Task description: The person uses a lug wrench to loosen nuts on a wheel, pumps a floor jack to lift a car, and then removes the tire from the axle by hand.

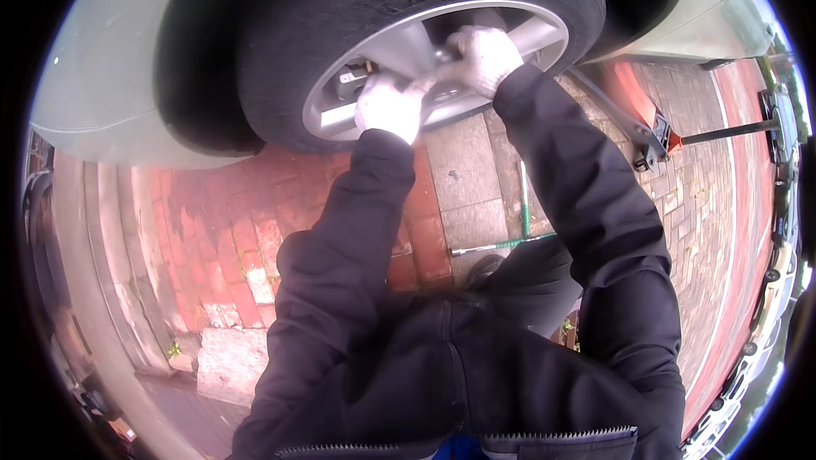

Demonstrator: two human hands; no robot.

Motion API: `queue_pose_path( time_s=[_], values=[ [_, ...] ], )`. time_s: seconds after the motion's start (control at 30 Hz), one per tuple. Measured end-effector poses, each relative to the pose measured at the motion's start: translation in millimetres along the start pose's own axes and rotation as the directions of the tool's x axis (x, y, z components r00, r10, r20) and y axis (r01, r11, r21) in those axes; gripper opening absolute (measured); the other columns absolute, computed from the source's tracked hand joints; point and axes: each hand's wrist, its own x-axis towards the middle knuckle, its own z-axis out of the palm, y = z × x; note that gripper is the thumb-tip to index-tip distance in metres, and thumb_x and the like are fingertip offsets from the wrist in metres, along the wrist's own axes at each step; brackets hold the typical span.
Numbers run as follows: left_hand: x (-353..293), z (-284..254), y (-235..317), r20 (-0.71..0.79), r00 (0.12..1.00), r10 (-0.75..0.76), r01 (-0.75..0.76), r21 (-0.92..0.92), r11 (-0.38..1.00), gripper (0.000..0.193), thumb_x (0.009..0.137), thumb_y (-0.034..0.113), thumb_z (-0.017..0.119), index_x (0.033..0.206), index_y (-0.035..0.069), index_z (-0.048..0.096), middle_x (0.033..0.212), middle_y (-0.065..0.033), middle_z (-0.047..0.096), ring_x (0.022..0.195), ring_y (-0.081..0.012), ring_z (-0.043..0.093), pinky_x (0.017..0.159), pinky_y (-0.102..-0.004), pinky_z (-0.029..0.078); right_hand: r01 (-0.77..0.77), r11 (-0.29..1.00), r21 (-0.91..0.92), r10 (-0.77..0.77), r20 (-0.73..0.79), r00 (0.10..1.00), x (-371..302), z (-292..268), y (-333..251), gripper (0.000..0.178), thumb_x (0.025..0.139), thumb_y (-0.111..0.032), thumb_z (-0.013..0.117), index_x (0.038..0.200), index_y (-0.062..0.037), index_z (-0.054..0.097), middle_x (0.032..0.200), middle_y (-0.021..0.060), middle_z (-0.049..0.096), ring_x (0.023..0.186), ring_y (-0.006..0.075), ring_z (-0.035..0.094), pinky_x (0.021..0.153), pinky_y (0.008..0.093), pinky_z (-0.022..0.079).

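Observation:
A car wheel with a black tyre and a silver spoked rim fills the top middle of the view, set in the wheel arch of a pale car. Both my hands wear white gloves. My left hand is closed over a spoke at the rim's lower left, its thumb pointing towards the hub. Higher and to the right, my right hand has curled fingers around the rim's spokes near the centre. Glare and the gloves hide the exact finger contact and most of the hub.
A red floor jack with a long dark handle reaches under the car at the right. On the paving by my leg lies a green and silver cross-shaped bar tool. A stone block sits lower left. Parked cars line the far right.

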Motion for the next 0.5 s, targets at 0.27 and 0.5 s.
queue_pose_path(
  time_s=[0.27, 0.5],
  values=[
    [4.4, -2.5, -6.5, 0.073, 0.997, 0.029, -0.021, -0.104, 0.994, 0.047, 0.084, 0.048, 0.07, 0.096, 0.002, 0.073, 0.093, -0.0196, 0.071, 0.088, -0.0356, 0.068, 0.083, -0.0411, 0.052, 0.064, 0.989, 0.133, -0.075, 0.081, 0.994, 8.5, 7.8, 9.4, 0.039, 0.074, -0.03, 0.071, 0.103, -0.0043, 0.073, 0.098, 0.0192, 0.071, 0.092, 0.0318, 0.07, 0.084, 0.0407, 0.055],
    [-89.6, 78.1, -40.7, 0.477, 0.874, -0.089, -0.082, 0.326, 0.942, 0.063, 0.103, 0.049, 0.031, 0.092, 0.002, 0.071, 0.095, -0.0204, 0.071, 0.091, -0.0384, 0.068, 0.085, -0.0495, 0.051, -0.08, 0.997, 0.022, 0.072, 0.254, 0.965, -93.1, 140.5, 12.1, 0.028, 0.075, -0.03, 0.072, 0.09, -0.0065, 0.071, 0.087, 0.0193, 0.069, 0.087, 0.033, 0.068, 0.078, 0.0419, 0.054]
  ],
)
